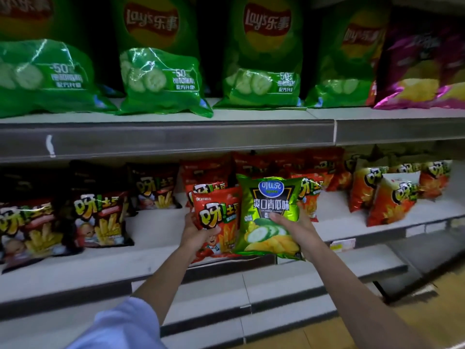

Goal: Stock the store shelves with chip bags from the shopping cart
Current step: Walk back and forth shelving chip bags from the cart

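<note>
My left hand (195,229) grips a red chip bag (217,217) with a fries picture, held upright at the front of the middle shelf (161,258). My right hand (295,226) holds a green cucumber-flavour chip bag (270,205) beside it, thumb across the bag's front. The green bag overlaps the red bag's right edge. Both bags stand in front of a row of red bags (254,167) at the back of that shelf. The shopping cart is out of view.
Large green Lay's bags (161,79) and a purple bag (422,69) fill the upper shelf (166,137). Dark fries bags (100,217) stand at the left of the middle shelf, orange bags (390,200) at the right. Lower shelf edges (251,285) jut out below my arms.
</note>
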A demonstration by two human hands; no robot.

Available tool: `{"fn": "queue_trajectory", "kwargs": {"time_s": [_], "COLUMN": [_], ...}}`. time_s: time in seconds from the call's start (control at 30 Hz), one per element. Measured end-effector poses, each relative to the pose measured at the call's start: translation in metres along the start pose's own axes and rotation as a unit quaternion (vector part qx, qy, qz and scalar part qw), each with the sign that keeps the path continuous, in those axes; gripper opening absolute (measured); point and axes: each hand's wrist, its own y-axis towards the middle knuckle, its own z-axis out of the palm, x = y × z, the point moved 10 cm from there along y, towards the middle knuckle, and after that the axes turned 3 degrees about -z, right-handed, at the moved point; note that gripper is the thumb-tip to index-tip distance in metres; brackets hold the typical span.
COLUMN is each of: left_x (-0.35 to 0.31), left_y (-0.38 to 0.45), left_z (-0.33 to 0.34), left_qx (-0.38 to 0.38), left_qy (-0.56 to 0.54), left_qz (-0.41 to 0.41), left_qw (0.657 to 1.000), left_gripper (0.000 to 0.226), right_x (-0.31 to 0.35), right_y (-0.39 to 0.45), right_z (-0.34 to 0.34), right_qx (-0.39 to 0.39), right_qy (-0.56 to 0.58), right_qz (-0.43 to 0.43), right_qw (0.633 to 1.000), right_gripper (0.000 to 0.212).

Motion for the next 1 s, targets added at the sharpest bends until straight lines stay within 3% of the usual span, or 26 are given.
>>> {"fn": "queue_trajectory", "kwargs": {"time_s": [0.17, 0.27, 0.37, 0.47, 0.57, 0.63, 0.7, 0.77, 0.8, 0.93, 1.0], "left_x": [-0.014, -0.037, -0.053, -0.065, -0.075, -0.078, -0.085, -0.093, -0.096, -0.106, -0.112], "left_y": [-0.022, -0.047, -0.062, -0.072, -0.094, -0.111, -0.131, -0.147, -0.154, -0.181, -0.191], "left_z": [-0.012, -0.018, -0.010, 0.025, 0.075, 0.113, 0.148, 0.175, 0.188, 0.234, 0.261], "left_qx": [-0.099, -0.178, -0.194, -0.110, 0.009, 0.097, 0.166, 0.195, 0.200, 0.238, 0.258], "left_qy": [0.080, 0.092, 0.065, 0.012, -0.059, -0.071, -0.068, -0.067, -0.066, -0.070, -0.060], "left_qz": [-0.017, 0.019, 0.066, 0.098, 0.086, 0.062, 0.062, 0.078, 0.086, 0.105, 0.122], "left_qw": [0.992, 0.979, 0.977, 0.989, 0.995, 0.991, 0.982, 0.976, 0.974, 0.963, 0.957], "left_gripper": [0.092, 0.089, 0.075, 0.061, 0.077, 0.094, 0.070, 0.032, 0.024, 0.062, 0.059], "right_x": [0.011, 0.015, 0.021, 0.022, 0.028, 0.031, 0.039, 0.045, 0.048, 0.051, 0.053], "right_y": [-0.010, -0.014, -0.020, -0.029, -0.042, -0.049, -0.059, -0.068, -0.073, -0.091, -0.102], "right_z": [0.004, 0.003, -0.002, -0.009, -0.025, -0.039, -0.054, -0.070, -0.082, -0.133, -0.161], "right_qx": [0.034, 0.062, 0.071, 0.090, 0.098, 0.094, 0.093, 0.096, 0.094, 0.060, 0.044], "right_qy": [0.024, 0.030, 0.052, 0.057, 0.065, 0.078, 0.079, 0.083, 0.086, 0.111, 0.120], "right_qz": [-0.018, -0.024, -0.034, -0.033, -0.040, -0.041, -0.056, -0.065, -0.070, -0.075, -0.089], "right_qw": [0.999, 0.997, 0.996, 0.994, 0.992, 0.992, 0.991, 0.990, 0.989, 0.989, 0.988], "right_gripper": [0.072, 0.059, 0.055, 0.056, 0.091, 0.099, 0.089, 0.078, 0.074, 0.076, 0.057]}}
